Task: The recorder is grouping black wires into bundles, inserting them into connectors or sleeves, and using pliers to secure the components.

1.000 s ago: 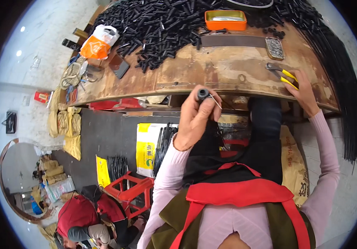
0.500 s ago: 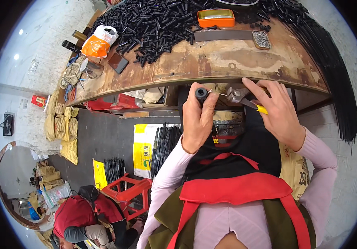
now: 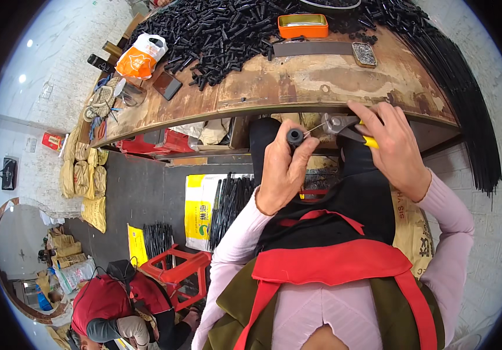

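Observation:
Below the bench edge, my left hand [image 3: 283, 169] is closed around a black tubular part [image 3: 295, 137], its round end facing up. A thin metal wire or pin [image 3: 316, 128] runs from beside that end toward the jaws of the pliers [image 3: 335, 123]. My right hand [image 3: 395, 149] is wrapped round the pliers' yellow-and-black handles, with the index finger stretched toward the bench edge. Whether the jaws grip the wire is too small to tell. Both hands are above my dark-clothed lap.
The wooden bench [image 3: 251, 93] carries a heap of black tubular parts [image 3: 216, 41], an orange tin [image 3: 302, 25], a small tray of metal pieces [image 3: 364, 54] and a phone [image 3: 167, 86]. Long black rods [image 3: 478, 140] hang over its right end. A co-worker [image 3: 105, 303] bends beside a red stool [image 3: 184, 274].
My left hand and the tube have shifted slightly right. The pliers have moved up and turned, with more of their handles showing, and the wire now slants upward to the jaws.

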Action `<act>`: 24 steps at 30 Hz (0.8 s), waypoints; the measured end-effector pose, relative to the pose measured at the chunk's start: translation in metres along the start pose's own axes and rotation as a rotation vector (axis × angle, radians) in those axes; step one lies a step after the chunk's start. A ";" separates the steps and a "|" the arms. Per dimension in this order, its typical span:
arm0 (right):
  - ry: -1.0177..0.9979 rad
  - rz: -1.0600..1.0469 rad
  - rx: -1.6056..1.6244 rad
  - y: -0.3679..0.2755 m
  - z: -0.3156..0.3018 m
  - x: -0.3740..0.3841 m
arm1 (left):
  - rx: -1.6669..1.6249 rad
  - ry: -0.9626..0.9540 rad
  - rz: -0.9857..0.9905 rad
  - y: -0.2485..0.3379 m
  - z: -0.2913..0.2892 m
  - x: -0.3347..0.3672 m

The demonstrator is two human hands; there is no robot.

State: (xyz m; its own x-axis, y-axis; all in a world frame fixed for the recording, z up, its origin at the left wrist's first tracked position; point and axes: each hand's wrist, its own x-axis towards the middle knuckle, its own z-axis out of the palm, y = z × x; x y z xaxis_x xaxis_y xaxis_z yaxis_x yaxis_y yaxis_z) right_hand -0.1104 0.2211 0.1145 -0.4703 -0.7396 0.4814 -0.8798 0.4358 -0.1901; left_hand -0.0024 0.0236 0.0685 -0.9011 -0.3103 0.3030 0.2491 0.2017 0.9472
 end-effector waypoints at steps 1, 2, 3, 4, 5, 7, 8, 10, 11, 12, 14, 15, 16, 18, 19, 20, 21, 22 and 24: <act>-0.001 0.003 0.000 0.001 0.002 0.000 | 0.000 -0.002 -0.002 0.001 -0.002 0.000; -0.028 0.002 0.044 0.002 0.007 -0.001 | -0.022 -0.011 -0.012 0.001 -0.004 0.000; -0.055 0.000 0.088 0.002 0.009 -0.002 | -0.044 -0.020 -0.023 0.002 -0.005 0.000; -0.056 0.000 0.090 0.001 0.009 -0.003 | -0.043 -0.019 -0.024 -0.001 -0.006 0.001; -0.089 0.005 0.102 -0.003 0.008 -0.007 | -0.061 0.006 -0.021 -0.004 -0.007 0.003; -0.107 -0.011 0.095 -0.010 0.000 -0.011 | -0.073 0.034 -0.010 -0.006 -0.007 0.004; -0.110 -0.014 0.099 -0.012 -0.004 -0.012 | -0.070 0.037 -0.013 -0.004 -0.006 0.005; -0.067 0.008 0.068 -0.014 -0.008 -0.013 | -0.055 -0.002 -0.022 -0.001 -0.005 0.007; -0.067 0.009 0.067 -0.014 -0.006 -0.013 | -0.056 -0.052 0.030 -0.007 -0.005 0.007; -0.059 0.032 0.077 -0.013 -0.002 -0.014 | -0.056 -0.052 0.030 -0.007 -0.006 0.007; -0.051 0.060 0.082 -0.011 0.005 -0.015 | -0.139 -0.063 0.040 -0.005 -0.007 0.010; -0.057 0.050 0.086 -0.009 0.009 -0.015 | -0.138 -0.083 0.058 -0.001 -0.005 0.010; -0.065 0.039 0.093 -0.009 0.012 -0.014 | -0.138 -0.082 0.056 0.001 -0.005 0.008; -0.050 0.000 0.082 -0.011 0.012 -0.010 | -0.212 -0.152 -0.003 0.002 -0.003 0.006; -0.032 -0.040 0.069 -0.012 0.013 -0.007 | -0.250 -0.154 -0.017 0.002 -0.003 0.006; -0.033 -0.040 0.070 -0.011 0.013 -0.006 | -0.249 -0.154 -0.018 0.003 -0.004 0.005; -0.012 -0.059 0.068 -0.011 0.014 -0.005 | -0.245 -0.183 -0.055 0.005 -0.007 0.004; 0.009 -0.079 0.067 -0.011 0.014 -0.004 | -0.240 -0.210 -0.090 0.006 -0.009 0.003; 0.027 -0.106 0.048 -0.009 0.013 -0.002 | -0.263 -0.201 -0.068 0.005 -0.006 0.004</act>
State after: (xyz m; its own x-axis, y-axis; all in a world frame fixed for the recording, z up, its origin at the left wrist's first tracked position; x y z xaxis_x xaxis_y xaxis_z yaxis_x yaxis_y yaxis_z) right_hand -0.1026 0.2118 0.1039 -0.3733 -0.7660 0.5234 -0.9270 0.3304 -0.1776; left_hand -0.0031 0.0179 0.0754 -0.9643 -0.1196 0.2362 0.2453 -0.0675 0.9671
